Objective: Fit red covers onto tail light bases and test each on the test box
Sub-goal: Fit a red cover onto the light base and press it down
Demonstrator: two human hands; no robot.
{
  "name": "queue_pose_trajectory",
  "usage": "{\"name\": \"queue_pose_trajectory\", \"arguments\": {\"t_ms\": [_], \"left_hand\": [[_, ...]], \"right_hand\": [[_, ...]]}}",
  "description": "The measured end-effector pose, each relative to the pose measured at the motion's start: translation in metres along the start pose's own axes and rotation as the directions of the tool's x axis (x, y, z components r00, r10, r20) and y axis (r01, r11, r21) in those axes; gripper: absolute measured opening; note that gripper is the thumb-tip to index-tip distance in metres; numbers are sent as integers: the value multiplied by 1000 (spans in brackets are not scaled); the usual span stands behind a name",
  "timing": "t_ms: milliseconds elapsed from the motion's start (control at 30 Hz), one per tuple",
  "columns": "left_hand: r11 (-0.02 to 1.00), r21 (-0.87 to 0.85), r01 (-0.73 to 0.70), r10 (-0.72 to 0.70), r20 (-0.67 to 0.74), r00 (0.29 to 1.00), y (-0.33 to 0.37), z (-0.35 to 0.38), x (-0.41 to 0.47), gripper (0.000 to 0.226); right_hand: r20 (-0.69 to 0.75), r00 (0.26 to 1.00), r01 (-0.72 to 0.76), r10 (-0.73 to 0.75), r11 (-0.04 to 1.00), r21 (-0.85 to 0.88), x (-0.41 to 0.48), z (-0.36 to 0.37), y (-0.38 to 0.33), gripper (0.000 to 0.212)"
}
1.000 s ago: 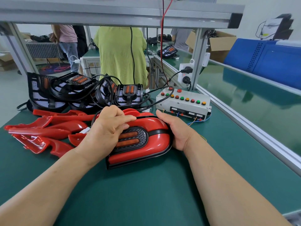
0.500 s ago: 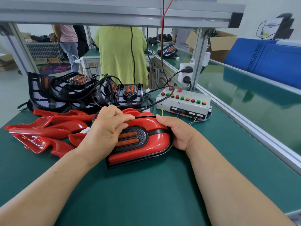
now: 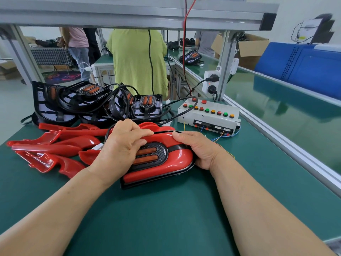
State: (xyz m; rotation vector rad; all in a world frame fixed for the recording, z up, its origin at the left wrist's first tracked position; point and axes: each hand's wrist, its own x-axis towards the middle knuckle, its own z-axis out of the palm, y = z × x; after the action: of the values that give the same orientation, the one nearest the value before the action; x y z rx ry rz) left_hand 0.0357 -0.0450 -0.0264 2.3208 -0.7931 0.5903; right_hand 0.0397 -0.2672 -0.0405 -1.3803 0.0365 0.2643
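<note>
At the centre of the frame, on the green bench mat, the red cover sat on its black base, whose rim showed as a thin dark line along the lower edge. The left hand was clenched over the cover's upper left part, fingers curled onto it, while the right hand grasped the rounded right end with the thumb laid along the top edge. Uneven pressure from the two hands could probably leave one side proud or crack a hidden clip, and the glossy, curved plastic looked slippery enough for a palm to skid. A black cable looped just behind the left hand might get pinched under the rim. Inside the cover, two amber lens bars lay in a dimpled black bezel. Loose red covers, thin and shell-like, were heaped at the left; bare bases with ribbed black frames stood in the upper left. Just beyond the right hand sat the white test box, boxy and matte, with rows of coloured buttons, not yet connected as far as could be judged.
</note>
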Motion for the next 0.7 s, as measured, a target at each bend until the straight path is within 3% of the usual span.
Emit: {"name": "queue_pose_trajectory", "arguments": {"t_ms": [200, 333, 467, 567, 700], "left_hand": [[995, -72, 63, -63, 2, 998, -4, -1, 1, 29], [957, -177, 230, -226, 41, 973, -9, -2, 3, 25], [871, -225, 436, -432, 70, 899, -22, -17, 5, 18], [736, -304, 605, -563, 221, 797, -28, -30, 4, 42], [587, -383, 713, -547, 462, 698, -24, -28, 5, 57]], "right_hand": [[6, 1000, 11, -11, 1000, -9, 0, 0, 1, 14], [12, 1000, 17, -17, 1000, -11, 0, -1, 0, 22], [28, 999, 22, -22, 1000, -13, 0, -2, 0, 30], [30, 999, 28, -27, 999, -20, 1, -2, 0, 29], [36, 999, 37, -36, 999, -34, 0, -2, 0, 21]]}}
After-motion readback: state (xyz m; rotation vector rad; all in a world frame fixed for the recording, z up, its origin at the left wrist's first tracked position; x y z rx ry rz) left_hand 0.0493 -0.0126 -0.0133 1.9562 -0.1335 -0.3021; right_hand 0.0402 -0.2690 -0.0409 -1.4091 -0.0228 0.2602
